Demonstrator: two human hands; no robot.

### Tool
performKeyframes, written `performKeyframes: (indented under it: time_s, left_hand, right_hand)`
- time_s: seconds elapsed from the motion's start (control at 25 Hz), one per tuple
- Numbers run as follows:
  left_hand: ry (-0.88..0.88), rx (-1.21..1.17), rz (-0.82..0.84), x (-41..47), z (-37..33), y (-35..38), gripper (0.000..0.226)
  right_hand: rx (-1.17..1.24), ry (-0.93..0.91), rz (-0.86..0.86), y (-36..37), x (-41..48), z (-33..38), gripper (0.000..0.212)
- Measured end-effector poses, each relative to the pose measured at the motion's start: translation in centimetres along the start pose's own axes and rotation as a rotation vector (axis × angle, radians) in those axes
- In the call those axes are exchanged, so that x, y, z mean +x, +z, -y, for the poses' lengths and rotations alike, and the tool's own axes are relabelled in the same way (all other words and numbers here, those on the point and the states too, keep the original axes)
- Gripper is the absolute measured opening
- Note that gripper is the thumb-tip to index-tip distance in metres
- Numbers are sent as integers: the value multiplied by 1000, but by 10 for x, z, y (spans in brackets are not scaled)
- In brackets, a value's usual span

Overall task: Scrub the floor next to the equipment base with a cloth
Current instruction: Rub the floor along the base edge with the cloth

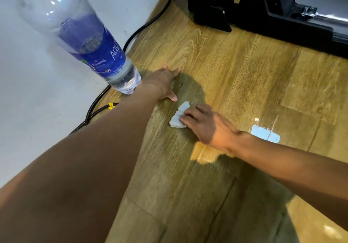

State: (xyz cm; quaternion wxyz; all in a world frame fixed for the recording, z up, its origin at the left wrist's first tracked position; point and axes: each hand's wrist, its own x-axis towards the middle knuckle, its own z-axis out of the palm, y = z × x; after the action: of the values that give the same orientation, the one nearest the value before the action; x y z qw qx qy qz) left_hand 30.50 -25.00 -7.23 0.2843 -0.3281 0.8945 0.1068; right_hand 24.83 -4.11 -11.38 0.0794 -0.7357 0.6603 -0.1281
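Floor: wood-grain planks filled most of what I could see, glossy, with a bright patch of reflected light at 3 o'clock.
Wall: a pale, plain surface stood along the 9 to 11 o'clock side and met the floor on a slant.
Equipment base: a black, angular base sat on the floor at 1 o'clock, well apart from both hands.
Bottle: a big clear plastic bottle with a blue label stood at 10 o'clock by the foot of the wall. Some water showed in its lower part, and its base was just beside the left wrist.
Left hand: it lay flat on the planks near the middle, at 11 o'clock from the cloth, fingers spread. Its grip was released and it held nothing.
Right hand: it reached in from 4 o'clock with its fingers laid over the cloth, pressing it onto the floor. The grip was loose rather than clenched, and the thumb was hidden.
Cable: a black lead ran along the foot of the wall from 12 o'clock down towards 9 o'clock.
Cloth: a small, pale, crumpled piece lay on the floor at the centre, under the right fingertips and near the left thumb, well short of the equipment base.
Tag: a small yellow marker was wrapped round the cable at 9 o'clock.
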Motion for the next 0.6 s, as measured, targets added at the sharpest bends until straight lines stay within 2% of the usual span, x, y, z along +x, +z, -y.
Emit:
performKeyframes:
  time_s: [0.08,0.2,0.24,0.4,0.56,0.6]
  left_hand:
    - [-2,-23,9,1,-1,2,110]
    - [-9,-45,4,2,2,4,109]
    - [-10,-47,7,2,3,4,109]
    - [-22,-36,24,4,0,3,109]
    - [-25,-30,13,4,0,2,109]
    - [-27,-24,10,4,0,1,110]
  right_hand:
    - [56,23,-2,-5,3,-6,27]
    - [92,247,-40,-6,12,-6,25]
    - [83,242,3,0,11,5,27]
    - [112,-11,171,10,-2,48,33]
    - [128,163,36,2,6,20,26]
    - [132,149,26,6,0,24,25]
